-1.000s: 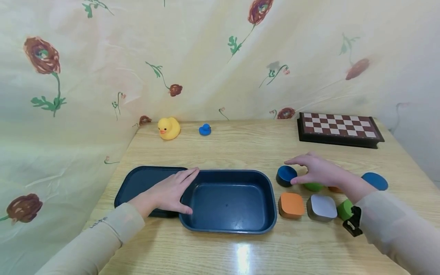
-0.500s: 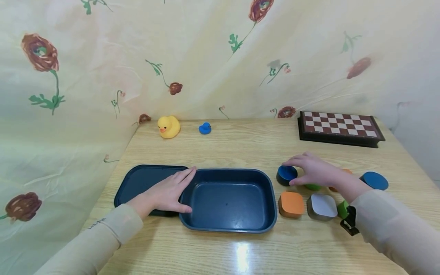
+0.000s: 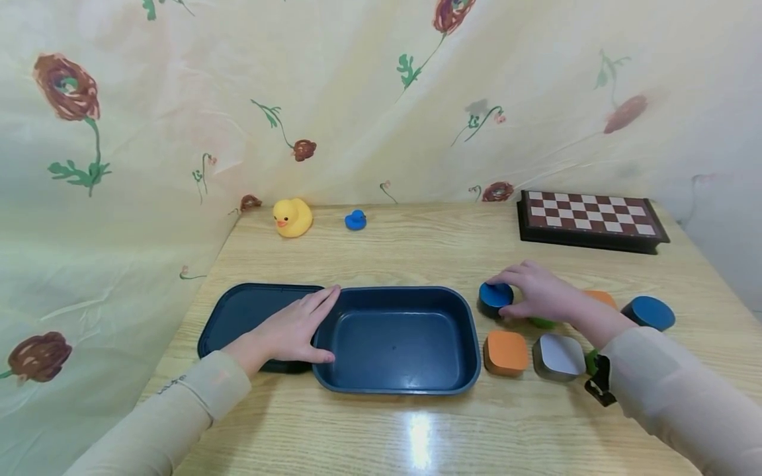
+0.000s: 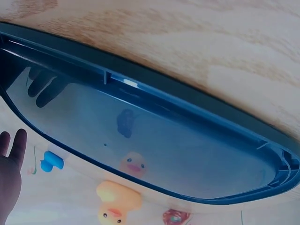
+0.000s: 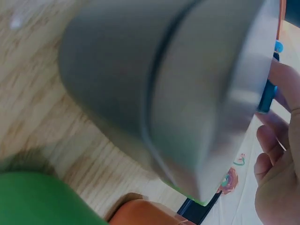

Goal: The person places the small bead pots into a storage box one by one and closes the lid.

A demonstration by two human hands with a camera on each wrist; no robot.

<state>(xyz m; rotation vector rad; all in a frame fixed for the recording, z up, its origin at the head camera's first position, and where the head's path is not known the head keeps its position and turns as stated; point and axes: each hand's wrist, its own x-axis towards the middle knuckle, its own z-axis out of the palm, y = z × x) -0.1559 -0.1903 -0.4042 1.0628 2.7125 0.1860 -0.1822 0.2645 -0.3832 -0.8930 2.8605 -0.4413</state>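
Observation:
In the head view my right hand (image 3: 538, 291) grips a small round tin with a blue top (image 3: 496, 297), thumb on the near side and fingers on the far side. The right wrist view shows only a sliver of that tin (image 5: 267, 97) between the fingers. My left hand (image 3: 292, 330) rests, fingers fairly straight, across the left rim of a dark blue rectangular tub (image 3: 395, 390). Beneath that hand lies a dark blue lid (image 3: 250, 314), which fills much of the left wrist view. The tub has nothing in it.
Near the right hand stand an orange square tin (image 3: 505, 352), a grey one (image 3: 558, 357), a blue oval one (image 3: 649, 312) and partly hidden green and orange ones. Behind are a yellow duck (image 3: 293, 218), a small blue duck (image 3: 355, 220) and a checkered board box (image 3: 592, 221).
My right hand has moved slightly left and its fingers and thumb have closed on the blue round tin. My left hand stays at the tub's rim.

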